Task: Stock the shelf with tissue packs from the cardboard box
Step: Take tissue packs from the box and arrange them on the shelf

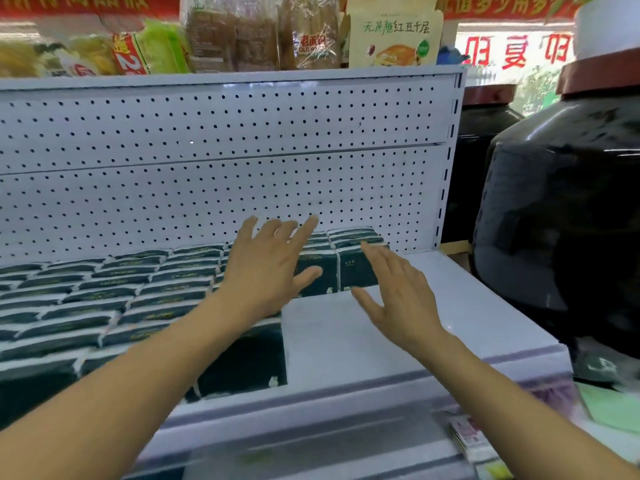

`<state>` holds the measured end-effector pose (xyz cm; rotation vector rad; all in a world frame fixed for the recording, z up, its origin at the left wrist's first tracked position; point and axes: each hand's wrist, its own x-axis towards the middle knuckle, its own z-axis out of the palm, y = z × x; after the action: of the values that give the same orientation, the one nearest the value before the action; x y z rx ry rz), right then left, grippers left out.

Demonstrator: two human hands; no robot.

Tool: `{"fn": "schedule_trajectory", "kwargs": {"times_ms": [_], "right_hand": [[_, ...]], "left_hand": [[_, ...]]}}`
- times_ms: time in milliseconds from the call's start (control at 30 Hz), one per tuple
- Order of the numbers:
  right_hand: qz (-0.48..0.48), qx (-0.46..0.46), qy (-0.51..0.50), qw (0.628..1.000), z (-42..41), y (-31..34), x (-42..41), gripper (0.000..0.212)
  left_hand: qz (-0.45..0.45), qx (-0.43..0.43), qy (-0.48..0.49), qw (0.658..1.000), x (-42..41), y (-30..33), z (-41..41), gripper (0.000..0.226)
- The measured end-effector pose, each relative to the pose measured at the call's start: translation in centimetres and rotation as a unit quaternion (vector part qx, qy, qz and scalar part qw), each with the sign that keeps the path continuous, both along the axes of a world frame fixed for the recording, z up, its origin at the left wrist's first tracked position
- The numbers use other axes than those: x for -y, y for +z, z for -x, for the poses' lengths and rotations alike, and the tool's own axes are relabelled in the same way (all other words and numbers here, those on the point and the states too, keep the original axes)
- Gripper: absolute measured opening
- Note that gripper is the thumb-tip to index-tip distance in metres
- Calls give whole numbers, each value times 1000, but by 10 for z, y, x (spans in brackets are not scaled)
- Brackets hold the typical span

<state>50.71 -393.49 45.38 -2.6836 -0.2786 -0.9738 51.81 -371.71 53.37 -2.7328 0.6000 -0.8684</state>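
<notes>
- Dark green tissue packs [104, 292] with white edges and small pale lettering fill most of the white shelf [485, 306], lying in tight rows from the left edge to about the middle, some stacked two high at the back right.
- left hand [266, 268] is spread flat, fingers straight, over the packs near the end of the rows; can't tell if it's actually touching.
- right hand [398, 292] is spread too, holding nothing, just beside the rightmost back stack.
- White pegboard [207, 168] behind; big black jars [561, 220] on the right.

White pegboard panel [221, 161] beside dark jars [561, 216].
</notes>
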Motion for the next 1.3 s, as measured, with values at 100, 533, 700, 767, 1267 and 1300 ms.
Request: {"fn": "schedule_trajectory", "kwargs": {"times_ms": [100,533,700,767,1267,1300], "right_hand": [[11,52,21,998,42,-1,-9,55],[44,38,191,980,175,-43,-136,51],[77,7,263,962,200,-53,-237,50],[87,6,296,951,209,-59,-287,51],[148,-205,416,873,274,-146,-659,49],[160,-222,418,866,273,-152,-674,50]], "left_hand": [[44,64,-24,997,-15,-12,57,69],[149,-2,150,977,-165,-118,255,61],[160,-20,236,958,-255,-144,300,60],[167,-32,264,949,-297,-150,321,59],[229,-248,490,804,-669,-212,471,64],[240,-259,494,794,-686,-220,474,64]]}}
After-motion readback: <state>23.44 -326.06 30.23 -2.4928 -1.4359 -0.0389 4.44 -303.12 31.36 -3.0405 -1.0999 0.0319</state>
